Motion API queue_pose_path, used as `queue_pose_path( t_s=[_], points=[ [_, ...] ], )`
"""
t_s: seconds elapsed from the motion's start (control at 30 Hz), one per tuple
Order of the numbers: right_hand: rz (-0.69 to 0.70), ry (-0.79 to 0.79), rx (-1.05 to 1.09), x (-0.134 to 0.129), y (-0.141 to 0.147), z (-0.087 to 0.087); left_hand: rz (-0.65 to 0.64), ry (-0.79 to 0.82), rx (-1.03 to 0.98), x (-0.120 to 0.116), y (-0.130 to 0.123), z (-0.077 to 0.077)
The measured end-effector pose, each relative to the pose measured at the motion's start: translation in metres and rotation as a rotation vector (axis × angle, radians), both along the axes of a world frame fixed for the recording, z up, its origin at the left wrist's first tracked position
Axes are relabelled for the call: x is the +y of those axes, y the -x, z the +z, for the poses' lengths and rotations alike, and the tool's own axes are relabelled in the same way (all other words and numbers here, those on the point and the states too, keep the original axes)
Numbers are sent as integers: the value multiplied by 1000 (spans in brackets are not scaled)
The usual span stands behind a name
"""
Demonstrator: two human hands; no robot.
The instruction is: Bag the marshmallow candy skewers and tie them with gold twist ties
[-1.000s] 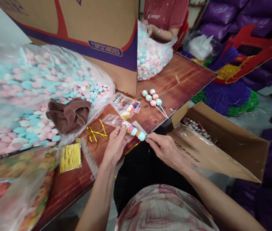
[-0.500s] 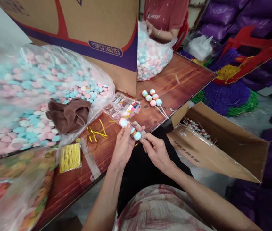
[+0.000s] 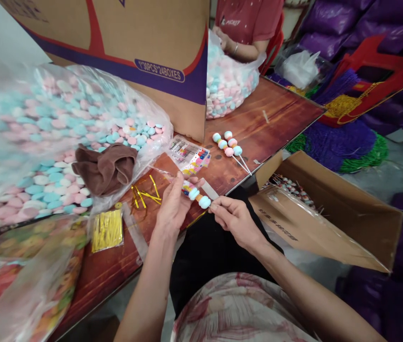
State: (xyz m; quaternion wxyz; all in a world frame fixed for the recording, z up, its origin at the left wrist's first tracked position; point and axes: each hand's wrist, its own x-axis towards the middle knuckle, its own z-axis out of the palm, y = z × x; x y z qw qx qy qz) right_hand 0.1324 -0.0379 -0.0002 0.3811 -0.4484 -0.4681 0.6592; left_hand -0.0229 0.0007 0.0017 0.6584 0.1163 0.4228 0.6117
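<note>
My right hand (image 3: 235, 218) pinches the stick end of a marshmallow skewer (image 3: 204, 202), just beside its lowest pale blue piece. Blue marshmallows alternate with orange-brown pieces along it. My left hand (image 3: 173, 204) is closed around the skewer's upper part, where a clear printed plastic bag (image 3: 187, 187) appears to cover the top marshmallows. How far the bag reaches is partly hidden by the fingers. Two finished-looking marshmallow skewers (image 3: 228, 143) lie side by side on the table, sticks toward me. Behind my left hand is a stack of printed clear bags (image 3: 190, 154).
Gold twist ties (image 3: 146, 194) lie loose near a pack of twist ties (image 3: 107, 230). A brown cloth (image 3: 105, 168) rests on a big bag of marshmallows (image 3: 44, 123). A tall carton (image 3: 116, 33) stands behind; an open carton (image 3: 343, 209) holds skewers at right. A co-worker (image 3: 246, 23) sits opposite.
My left hand has slid up and left off the middle of the skewer, and the clear bag now shows over its top. My right hand keeps its pinch on the stick.
</note>
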Motion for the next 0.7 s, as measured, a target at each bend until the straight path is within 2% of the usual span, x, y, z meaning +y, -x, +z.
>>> queue_pose_path(
  t_s=[0.07, 0.23, 0.4, 0.53, 0.7],
  points=[
    [20, -144, -145, 0, -2, 1, 14, 8, 11, -1, -4, -1],
    [62, -689, -626, 5, -19, 2, -3, 68, 38, -6, -3, -3],
    [86, -1023, -877, 10, -30, -1, -81, 167, 29, -6, 5, -2],
    [51, -1218, -981, 8, -23, -4, -87, 190, -42, -6, 1, -2],
    [-44, -1268, -1032, 1, -7, -13, -39, 100, -89, -10, -13, -3]
  ],
)
